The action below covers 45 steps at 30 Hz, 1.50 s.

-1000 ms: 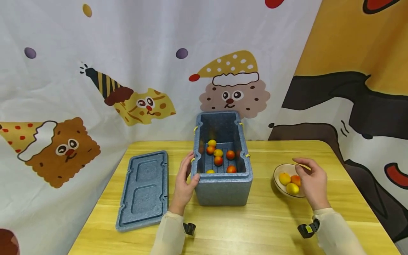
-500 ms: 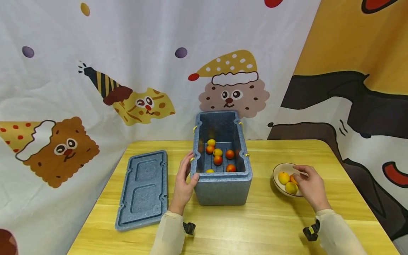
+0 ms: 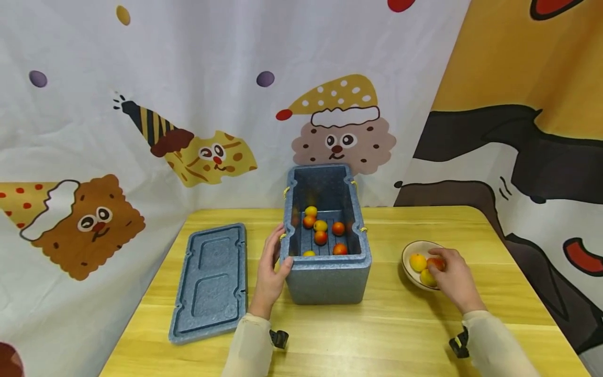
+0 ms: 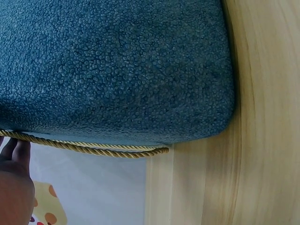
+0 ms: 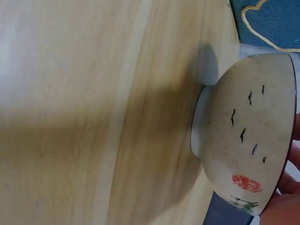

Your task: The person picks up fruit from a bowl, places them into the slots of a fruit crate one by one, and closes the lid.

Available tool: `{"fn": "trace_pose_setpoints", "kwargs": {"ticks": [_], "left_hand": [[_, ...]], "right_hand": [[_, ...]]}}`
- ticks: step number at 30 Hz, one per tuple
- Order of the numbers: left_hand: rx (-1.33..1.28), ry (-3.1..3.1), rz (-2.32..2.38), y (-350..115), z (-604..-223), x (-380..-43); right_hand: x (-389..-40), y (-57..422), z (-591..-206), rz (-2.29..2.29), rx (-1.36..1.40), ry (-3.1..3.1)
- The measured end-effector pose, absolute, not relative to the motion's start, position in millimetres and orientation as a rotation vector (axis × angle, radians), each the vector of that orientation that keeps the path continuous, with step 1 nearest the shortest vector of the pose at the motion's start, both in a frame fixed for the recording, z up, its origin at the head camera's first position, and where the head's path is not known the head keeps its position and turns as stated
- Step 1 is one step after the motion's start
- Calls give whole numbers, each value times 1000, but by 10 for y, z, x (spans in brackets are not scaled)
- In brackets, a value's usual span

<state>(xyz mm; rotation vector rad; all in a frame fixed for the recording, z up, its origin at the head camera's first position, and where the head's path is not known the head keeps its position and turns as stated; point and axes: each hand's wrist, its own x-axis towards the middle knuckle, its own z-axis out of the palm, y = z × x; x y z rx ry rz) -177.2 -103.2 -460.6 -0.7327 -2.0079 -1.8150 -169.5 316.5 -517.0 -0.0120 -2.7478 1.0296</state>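
Note:
A deep blue-grey box (image 3: 327,285) with yellow rope on its sides stands open-topped in the middle. Several small yellow and red-orange fruits (image 3: 320,226) lie on its floor. My left hand (image 3: 270,275) rests on its front left corner, thumb at the rim and fingers along the side; the left wrist view shows fingers (image 4: 21,152) by the rope. My right hand (image 3: 454,277) reaches into a cream bowl (image 5: 253,122), thumb and fingers around a small red-orange fruit (image 3: 438,262). Two yellow fruits (image 3: 417,263) sit beside it, one partly hidden by the hand.
The box's matching lid (image 3: 209,283) lies flat on the wooden table (image 3: 377,335), left of my left hand. A cartoon-printed curtain (image 3: 212,78) hangs right behind the table.
My right hand has come down and left into the bowl and closed its thumb and fingers around the red-orange fruit. The left hand has kept its place on the box.

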Motion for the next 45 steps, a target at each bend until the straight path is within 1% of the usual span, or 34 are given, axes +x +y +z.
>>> {"fn": "trace_pose_setpoints", "kwargs": {"ticks": [13, 27, 38, 45], "left_hand": [[-702, -2030, -1831, -1040, -4615, -1775], [-714, -2008, -1830, -1038, -4638, -1787], [-710, -1998, -1832, -1031, -4627, -1794], [-713, -2002, -1840, -1032, -4626, -1791]], "right_hand": [[-1744, 3113, -5186, 814, -13, -2838], [-1782, 3141, -5191, 707, 86, -2949], [-1808, 3164, -5169, 725, 87, -2973], [-1838, 3248, -5135, 877, 86, -2974]]}}
